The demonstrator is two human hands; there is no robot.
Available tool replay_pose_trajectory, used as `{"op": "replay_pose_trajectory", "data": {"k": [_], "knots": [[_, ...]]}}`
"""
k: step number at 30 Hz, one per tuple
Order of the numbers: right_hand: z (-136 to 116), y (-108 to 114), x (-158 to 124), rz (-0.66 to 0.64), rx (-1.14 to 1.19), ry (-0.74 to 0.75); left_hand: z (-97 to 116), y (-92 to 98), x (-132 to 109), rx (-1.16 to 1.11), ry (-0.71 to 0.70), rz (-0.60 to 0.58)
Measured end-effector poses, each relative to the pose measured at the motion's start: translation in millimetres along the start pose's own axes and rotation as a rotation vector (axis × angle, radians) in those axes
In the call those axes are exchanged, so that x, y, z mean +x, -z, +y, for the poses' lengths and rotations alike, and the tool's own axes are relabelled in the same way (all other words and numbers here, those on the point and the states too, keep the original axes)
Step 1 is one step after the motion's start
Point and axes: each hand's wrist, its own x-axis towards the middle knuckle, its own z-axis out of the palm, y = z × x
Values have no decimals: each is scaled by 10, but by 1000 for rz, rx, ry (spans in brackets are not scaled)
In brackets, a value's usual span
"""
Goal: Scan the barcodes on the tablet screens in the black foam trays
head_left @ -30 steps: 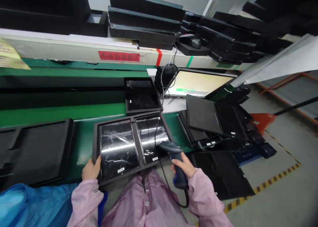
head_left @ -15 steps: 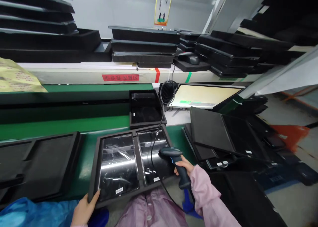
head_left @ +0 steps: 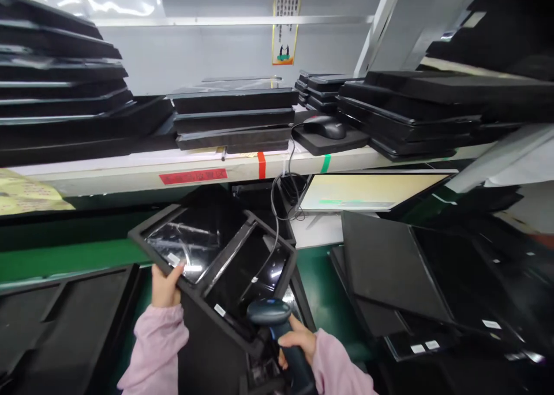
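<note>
Over the worktop's near edge, left hand (head_left: 167, 288) grips a tilted tray (head_left: 216, 256) by one corner; right hand (head_left: 294, 343) clutches the scanner (head_left: 272, 320). Glossy panels (head_left: 186, 242) could slide out.

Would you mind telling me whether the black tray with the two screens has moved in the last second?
Yes. The tray was flat on the green belt; now the left hand has tilted its near edge up off it.

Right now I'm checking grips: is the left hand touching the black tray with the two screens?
Touching. The head view shows the left hand gripping the near edge of the tilted black tray, fingers curled over its rim.
</note>
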Motion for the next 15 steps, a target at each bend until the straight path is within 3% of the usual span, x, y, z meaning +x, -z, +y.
{"op": "replay_pose_trajectory", "data": {"k": [2, 4, 7, 9, 12, 15], "knots": [[-67, -78, 144, -8, -1, -27, -85, -291, -41, -214, 97, -148], [-129, -145, 262, 7, 14, -29, -269, -456, -66, -365, 180, -250], [-202, -207, 380, -7, 62, 14, -541, -552, 33, -458, 277, -260], [-235, -231, 438, 21, 164, 55, -615, -578, 177, -486, 332, -255], [-310, -281, 537, 26, 233, 80, -486, -650, 448, -497, 307, -290], [-500, -357, 690, -85, 144, 63, -154, -859, 804, -470, 247, -348]]}}
